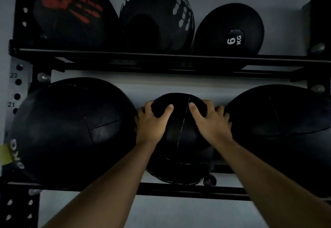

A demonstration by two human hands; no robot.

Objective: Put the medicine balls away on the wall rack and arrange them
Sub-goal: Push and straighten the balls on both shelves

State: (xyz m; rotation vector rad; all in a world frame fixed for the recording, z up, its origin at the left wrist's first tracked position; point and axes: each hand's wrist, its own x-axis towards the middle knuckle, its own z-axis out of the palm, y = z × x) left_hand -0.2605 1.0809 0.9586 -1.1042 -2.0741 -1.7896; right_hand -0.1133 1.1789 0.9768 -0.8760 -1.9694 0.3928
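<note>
On the lower shelf of the black wall rack (179, 191), a large black ball (71, 131) marked "KG" sits at the left. Beside it, the left hand (152, 122) clasps the left flank of a smaller black stitched medicine ball (179, 129), thumb laid on its front. A pale seam runs down its middle. The right hand (210, 122) grips the opposite flank, next to another large ball (279, 129).
</note>
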